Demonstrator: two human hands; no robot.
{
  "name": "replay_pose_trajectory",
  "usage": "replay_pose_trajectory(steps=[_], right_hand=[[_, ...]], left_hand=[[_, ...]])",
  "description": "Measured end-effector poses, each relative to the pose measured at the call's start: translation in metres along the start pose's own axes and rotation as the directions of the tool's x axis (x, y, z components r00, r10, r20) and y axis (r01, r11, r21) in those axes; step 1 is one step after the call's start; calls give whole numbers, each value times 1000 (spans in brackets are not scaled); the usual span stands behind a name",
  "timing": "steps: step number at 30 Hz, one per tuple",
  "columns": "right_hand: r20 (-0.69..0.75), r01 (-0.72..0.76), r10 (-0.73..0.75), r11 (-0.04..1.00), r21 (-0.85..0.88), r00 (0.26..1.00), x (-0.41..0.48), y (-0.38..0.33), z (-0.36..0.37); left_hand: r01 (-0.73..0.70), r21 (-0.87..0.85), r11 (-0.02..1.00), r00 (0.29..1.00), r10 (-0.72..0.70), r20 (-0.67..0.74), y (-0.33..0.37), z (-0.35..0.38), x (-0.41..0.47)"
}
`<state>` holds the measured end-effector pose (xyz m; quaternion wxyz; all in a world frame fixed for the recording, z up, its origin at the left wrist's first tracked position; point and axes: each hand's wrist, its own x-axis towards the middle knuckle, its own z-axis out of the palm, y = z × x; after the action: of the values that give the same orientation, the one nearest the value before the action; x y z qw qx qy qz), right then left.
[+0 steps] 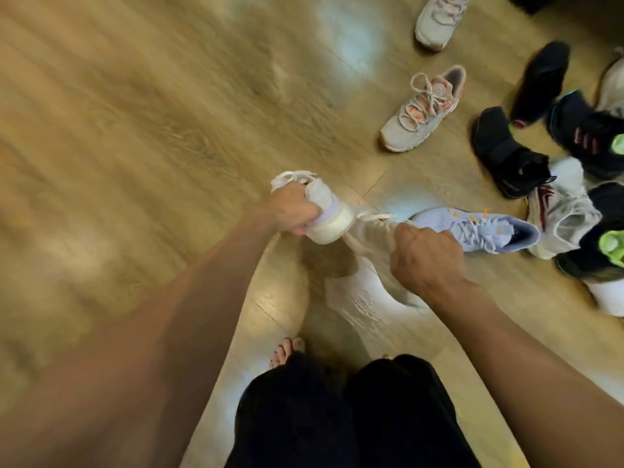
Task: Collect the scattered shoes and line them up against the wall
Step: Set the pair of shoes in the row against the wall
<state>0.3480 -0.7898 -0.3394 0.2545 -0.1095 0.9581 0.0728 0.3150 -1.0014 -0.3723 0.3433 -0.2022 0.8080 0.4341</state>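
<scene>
The wooden floor (152,130) filled the view, streaked with motion blur. Two bare forearms reached out above black trouser legs (337,417) and one bare foot (287,349).

The pale blue sneaker (479,229), lying on the floor with orange lace tips, serves as the landmark. To its right sat a jumbled heap of shoes (574,197): roughly three black ones, one or two more with neon green patches, and at least two white ones, one marked in dark red. The exact count was unclear where they overlapped and ran off the edge. Beyond the blue sneaker, further from the person, lay two beige sneakers with pink-orange accents, the nearer one (422,109) whole and the farther one (439,18) partly cut off.

Just left of the blue sneaker, two white shoes were held off the floor. The right hand (425,261) had its fingers clenched around a blurred white sneaker (368,265), touching the blue one's toe in the view. The left hand (290,211) had its fingers wrapped around a white shoe with a thick cream sole (329,217), laces dangling.
</scene>
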Motion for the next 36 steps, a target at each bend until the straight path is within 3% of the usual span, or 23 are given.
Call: replay_pose_trajectory(steps=[3,7,10,14,19,21,27,32,36], right_hand=[[-7,-15,15,1000,18,1000,-34,-9,-68],[-38,14,-13,1000,16,999,-82,-11,-187],[-141,-13,23,998,67,990,-120,-8,-294],[-121,-32,64,968,249,991,-160,-12,-417],[-125,210,-169,786,581,978,-239,-21,-575],[-181,313,-258,699,643,949,-272,-32,-617],[-381,567,-421,653,502,823,-331,-62,-694],[-389,722,-612,530,445,689,-366,-73,-730],[-349,790,-727,437,430,591,-388,-87,-739]], left_hand=[[-15,-87,996,1000,15,-4,43,-17,-71],[-184,233,955,977,203,-61,124,-68,-169],[-191,456,869,957,268,-111,193,-125,-250],[-205,600,773,880,414,-233,268,-184,-338],[-211,721,660,782,557,-280,335,-263,-460],[-190,729,658,773,558,-302,346,-286,-502],[-135,637,759,763,490,-422,365,-330,-606],[6,475,880,753,308,-581,369,-342,-682],[30,313,949,691,207,-693,352,-335,-737]])
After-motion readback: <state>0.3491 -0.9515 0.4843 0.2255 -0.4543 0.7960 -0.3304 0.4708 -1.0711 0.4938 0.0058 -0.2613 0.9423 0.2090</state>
